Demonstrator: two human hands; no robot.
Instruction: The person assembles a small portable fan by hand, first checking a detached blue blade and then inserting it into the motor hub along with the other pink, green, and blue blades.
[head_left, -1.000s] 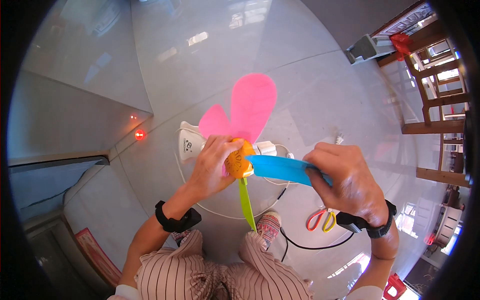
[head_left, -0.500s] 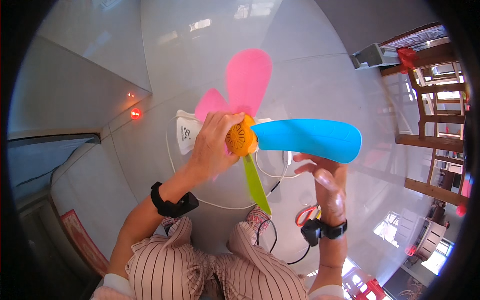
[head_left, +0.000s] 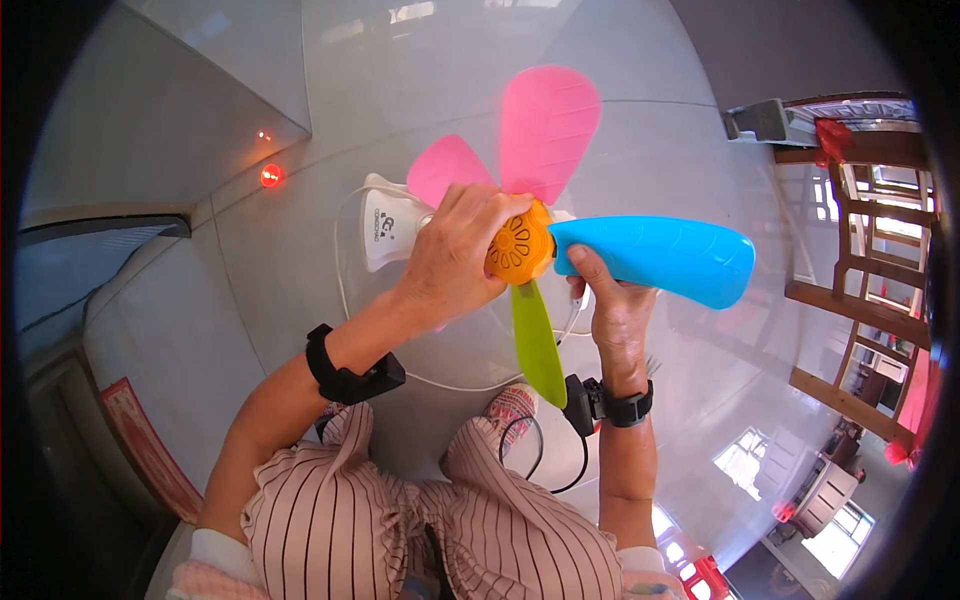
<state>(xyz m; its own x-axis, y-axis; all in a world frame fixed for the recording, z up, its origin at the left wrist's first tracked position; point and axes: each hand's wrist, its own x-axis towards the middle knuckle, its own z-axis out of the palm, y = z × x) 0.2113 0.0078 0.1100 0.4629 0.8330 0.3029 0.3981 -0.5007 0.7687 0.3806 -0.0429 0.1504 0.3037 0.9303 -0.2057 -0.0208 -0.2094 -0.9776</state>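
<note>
My left hand (head_left: 450, 240) is wrapped round the orange hub cap (head_left: 517, 248) of a small fan, its fingers over the top edge. A blue blade (head_left: 690, 258) reaches out to the right of the hub. Close to the blade's root, my right hand (head_left: 618, 315) grips it with the thumb on top and the fingers underneath. A large pink blade (head_left: 550, 130) points away from me, a smaller-looking pink blade (head_left: 447, 172) lies left of it, and a green blade (head_left: 540, 350) points toward me. Behind my left hand stands a white plastic base (head_left: 390, 225), partly hidden.
A white cord (head_left: 440, 385) loops over the shiny tiled floor (head_left: 650, 60) under the fan. A black cable (head_left: 540, 490) hangs by my right wrist. Red lights (head_left: 271, 176) glow at the left wall, and a wooden frame (head_left: 850, 300) stands at the far right.
My right hand has moved up and left and closed on the blue blade's root from loose fingers below it. In the picture, the fan and my left hand sit farther right and slightly higher.
</note>
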